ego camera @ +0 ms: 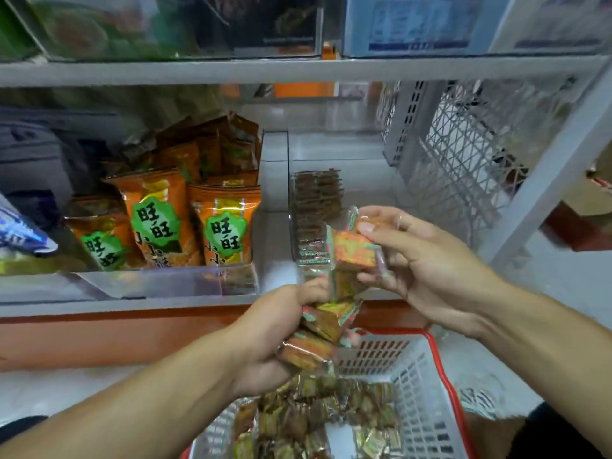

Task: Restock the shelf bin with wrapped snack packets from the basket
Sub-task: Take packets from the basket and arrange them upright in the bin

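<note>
My left hand grips a bunch of small wrapped snack packets above the basket. My right hand pinches one orange-and-green packet at the top of that bunch, just in front of the clear shelf bin. Inside the bin a row of the same packets stands on edge along its left wall. The white basket with a red rim sits low at the front and holds many more loose packets.
A neighbouring clear bin to the left holds orange snack bags. A blue-white bag lies at far left. A grey mesh side panel closes the shelf on the right. An upper shelf runs overhead.
</note>
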`<state>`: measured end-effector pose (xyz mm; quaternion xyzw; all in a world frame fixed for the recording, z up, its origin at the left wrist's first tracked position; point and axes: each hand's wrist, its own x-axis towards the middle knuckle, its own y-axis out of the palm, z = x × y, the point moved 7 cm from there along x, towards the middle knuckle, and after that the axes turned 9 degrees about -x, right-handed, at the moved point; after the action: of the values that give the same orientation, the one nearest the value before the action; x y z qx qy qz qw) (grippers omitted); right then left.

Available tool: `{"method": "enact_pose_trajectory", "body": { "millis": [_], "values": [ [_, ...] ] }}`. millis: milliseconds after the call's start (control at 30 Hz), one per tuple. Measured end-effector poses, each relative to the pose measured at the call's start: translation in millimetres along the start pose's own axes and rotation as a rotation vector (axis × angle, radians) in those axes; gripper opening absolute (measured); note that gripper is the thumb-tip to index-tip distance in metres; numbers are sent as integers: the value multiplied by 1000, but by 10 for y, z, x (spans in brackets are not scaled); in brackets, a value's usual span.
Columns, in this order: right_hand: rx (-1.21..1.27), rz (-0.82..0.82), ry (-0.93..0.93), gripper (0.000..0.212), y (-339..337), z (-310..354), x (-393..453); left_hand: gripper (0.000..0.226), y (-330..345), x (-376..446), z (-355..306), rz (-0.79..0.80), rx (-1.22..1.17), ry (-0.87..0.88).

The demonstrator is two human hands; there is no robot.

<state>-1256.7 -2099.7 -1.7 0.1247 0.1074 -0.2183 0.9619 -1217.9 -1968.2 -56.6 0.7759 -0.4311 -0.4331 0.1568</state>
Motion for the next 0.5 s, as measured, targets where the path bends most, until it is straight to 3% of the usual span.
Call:
{"method": "enact_pose_trajectory", "body": {
  "millis": [100, 200, 267, 500],
  "values": [
    [-287, -45, -338, 21, 24, 106, -66, 40, 57, -1, -15, 76, -176, -92],
    [-528, 55, -572, 23, 178, 97, -214, 65, 61, -38, -49, 194, -232, -181],
    [-490, 152, -578, 25, 251, 49, -275, 58, 48, -60, -76, 230, -172, -171],
    [-450, 139, -472, 28, 231, -72, -229, 32, -20, -89, -60, 163, -186, -125]
  ]
}}
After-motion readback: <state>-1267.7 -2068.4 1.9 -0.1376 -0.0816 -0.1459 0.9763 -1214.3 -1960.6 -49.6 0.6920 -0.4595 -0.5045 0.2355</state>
